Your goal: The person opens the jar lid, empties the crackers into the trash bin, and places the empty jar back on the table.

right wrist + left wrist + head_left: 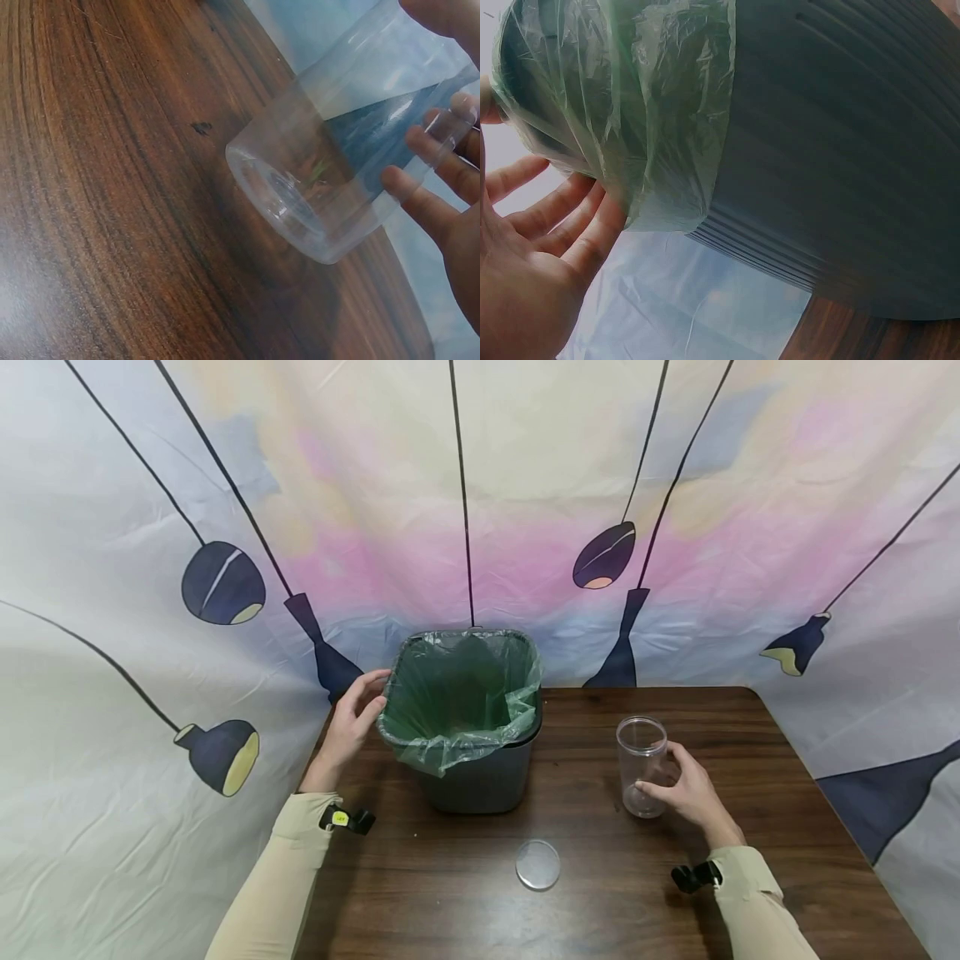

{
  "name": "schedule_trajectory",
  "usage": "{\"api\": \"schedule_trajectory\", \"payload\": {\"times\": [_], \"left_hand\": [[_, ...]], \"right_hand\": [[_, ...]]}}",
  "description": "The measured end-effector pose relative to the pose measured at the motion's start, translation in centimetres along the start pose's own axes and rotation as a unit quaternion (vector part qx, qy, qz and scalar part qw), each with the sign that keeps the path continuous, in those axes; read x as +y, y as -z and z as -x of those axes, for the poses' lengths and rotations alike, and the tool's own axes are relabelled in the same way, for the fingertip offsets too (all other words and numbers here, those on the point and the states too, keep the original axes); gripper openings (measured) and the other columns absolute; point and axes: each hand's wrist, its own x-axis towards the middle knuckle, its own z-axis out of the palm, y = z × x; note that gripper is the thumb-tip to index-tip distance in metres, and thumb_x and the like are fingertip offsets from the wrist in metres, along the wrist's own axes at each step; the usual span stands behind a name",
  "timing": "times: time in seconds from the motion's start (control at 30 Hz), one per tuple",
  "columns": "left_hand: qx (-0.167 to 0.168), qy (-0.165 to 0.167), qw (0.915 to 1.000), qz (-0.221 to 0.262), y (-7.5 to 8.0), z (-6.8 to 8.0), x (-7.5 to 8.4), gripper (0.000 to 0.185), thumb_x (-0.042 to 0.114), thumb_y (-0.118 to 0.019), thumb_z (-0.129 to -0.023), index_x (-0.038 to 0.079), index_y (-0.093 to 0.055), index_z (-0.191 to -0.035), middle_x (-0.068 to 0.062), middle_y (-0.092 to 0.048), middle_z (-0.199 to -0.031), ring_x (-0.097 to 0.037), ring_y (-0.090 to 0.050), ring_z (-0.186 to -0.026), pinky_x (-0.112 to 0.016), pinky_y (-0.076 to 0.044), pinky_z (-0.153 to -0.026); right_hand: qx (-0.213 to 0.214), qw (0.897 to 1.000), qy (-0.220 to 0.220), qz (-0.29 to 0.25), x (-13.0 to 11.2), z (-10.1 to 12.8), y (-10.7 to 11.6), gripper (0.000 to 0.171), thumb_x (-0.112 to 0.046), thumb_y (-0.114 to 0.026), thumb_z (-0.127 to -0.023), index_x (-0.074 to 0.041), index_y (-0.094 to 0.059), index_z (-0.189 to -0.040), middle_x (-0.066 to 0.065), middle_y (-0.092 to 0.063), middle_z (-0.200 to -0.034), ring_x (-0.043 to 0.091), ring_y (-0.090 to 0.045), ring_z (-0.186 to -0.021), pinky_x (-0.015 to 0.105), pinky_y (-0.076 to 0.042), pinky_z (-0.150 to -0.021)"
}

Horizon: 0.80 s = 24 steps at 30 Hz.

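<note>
A dark grey bin [480, 781] lined with a green plastic bag [459, 693] stands at the back of the brown table [600, 902]. My left hand [360, 710] rests against the bin's left rim with relaxed fingers; in the left wrist view those fingers [570, 225] lie along the bag [660, 112] where it folds over the bin's wall [840, 150]. To the right, an empty clear plastic jar [641, 764] stands upright without a lid. My right hand [686, 785] grips it from the right, fingers [435, 195] curled round the jar [330, 172].
A round clear lid [537, 864] lies flat on the table in front of the bin, between my arms. A painted cloth backdrop [480, 510] hangs close behind and beside the table. The table's right edge [817, 793] is near the jar.
</note>
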Motion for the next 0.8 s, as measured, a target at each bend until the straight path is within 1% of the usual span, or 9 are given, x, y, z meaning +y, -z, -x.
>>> {"api": "schedule_trajectory", "payload": {"times": [0.13,0.23,0.33,0.4,0.43,0.53,0.63,0.7,0.8], "left_hand": [[0.001,0.0,1.0,0.001,0.05,0.01,-0.22,0.039,0.0,-0.046,-0.1,-0.004,-0.047,-0.139,-0.031,-0.054,-0.129,-0.003,-0.054,-0.112,-0.014,-0.042,-0.089],[0.001,0.0,1.0,0.001,0.04,0.06,-0.13,0.039,0.0,-0.046,-0.1,-0.005,-0.046,-0.139,-0.032,-0.054,-0.129,-0.003,-0.054,-0.112,-0.014,-0.042,-0.089],[0.001,0.003,1.0,0.001,0.01,0.11,-0.05,0.039,-0.001,-0.046,-0.1,-0.006,-0.046,-0.139,-0.032,-0.054,-0.129,-0.003,-0.054,-0.112,-0.014,-0.042,-0.089],[0.001,0.005,1.0,0.0,-0.02,0.12,0.01,0.039,-0.001,-0.046,-0.1,-0.006,-0.046,-0.139,-0.032,-0.053,-0.129,-0.002,-0.054,-0.111,-0.014,-0.042,-0.089],[0.001,0.005,1.0,-0.002,-0.02,0.12,-0.01,0.039,-0.001,-0.046,-0.1,-0.005,-0.046,-0.139,-0.032,-0.053,-0.129,-0.002,-0.054,-0.111,-0.014,-0.042,-0.089],[0.001,0.006,1.0,-0.006,0.0,0.12,0.0,0.039,-0.003,-0.045,-0.1,-0.006,-0.046,-0.139,-0.033,-0.053,-0.129,-0.001,-0.054,-0.111,-0.014,-0.042,-0.088],[0.0,0.004,0.9999,-0.01,-0.01,0.12,0.04,0.039,-0.006,-0.044,-0.099,-0.011,-0.044,-0.138,-0.036,-0.052,-0.128,-0.002,-0.054,-0.111,-0.014,-0.042,-0.088],[0.0,0.004,0.9999,-0.011,-0.01,0.07,-0.02,0.039,-0.007,-0.044,-0.098,-0.013,-0.043,-0.137,-0.038,-0.051,-0.127,-0.002,-0.054,-0.111,-0.014,-0.042,-0.087],[-0.002,0.006,0.9999,-0.013,-0.04,0.09,-0.01,0.04,-0.006,-0.044,-0.099,-0.013,-0.042,-0.138,-0.037,-0.051,-0.128,-0.002,-0.054,-0.111,-0.014,-0.042,-0.087]], "right_hand": [[0.004,1.0,0.0,0.002,0.02,0.07,-0.07,0.073,-0.023,-0.084,-0.078,-0.002,-0.044,-0.136,0.019,-0.052,-0.126,0.043,-0.058,-0.117,0.033,-0.055,-0.082],[0.01,1.0,0.0,0.01,0.02,0.1,-0.1,0.073,-0.024,-0.084,-0.077,-0.003,-0.045,-0.135,0.019,-0.054,-0.125,0.043,-0.058,-0.116,0.026,-0.054,-0.08],[0.013,1.0,0.002,0.02,0.1,0.14,-0.11,0.073,-0.025,-0.084,-0.078,-0.004,-0.045,-0.135,0.017,-0.054,-0.124,0.042,-0.059,-0.116,0.023,-0.052,-0.079],[0.018,1.0,0.005,0.019,0.21,0.18,-0.14,0.072,-0.024,-0.084,-0.077,-0.004,-0.046,-0.134,0.017,-0.055,-0.123,0.039,-0.06,-0.115,0.022,-0.052,-0.079],[0.021,1.0,0.007,0.02,0.3,0.19,-0.17,0.071,-0.024,-0.085,-0.077,-0.004,-0.046,-0.134,0.016,-0.056,-0.123,0.034,-0.062,-0.114,0.021,-0.051,-0.079],[0.03,0.999,0.016,0.02,0.48,0.26,-0.23,0.07,-0.021,-0.085,-0.076,-0.004,-0.048,-0.132,0.016,-0.056,-0.122,0.008,-0.062,-0.109,0.016,-0.05,-0.078],[0.043,0.999,0.026,0.013,0.63,0.33,-0.32,0.068,-0.017,-0.087,-0.073,-0.003,-0.049,-0.129,0.015,-0.057,-0.118,-0.015,-0.052,-0.101,0.01,-0.047,-0.077],[0.049,0.998,0.036,0.0,0.69,0.35,-0.39,0.067,-0.013,-0.087,-0.072,-0.002,-0.05,-0.127,0.013,-0.057,-0.116,-0.02,-0.048,-0.098,0.007,-0.045,-0.077],[0.057,0.997,0.048,-0.021,0.81,0.42,-0.53,0.067,-0.007,-0.087,-0.07,0.001,-0.05,-0.125,0.006,-0.055,-0.113,-0.018,-0.051,-0.096,0.005,-0.044,-0.08]]}}
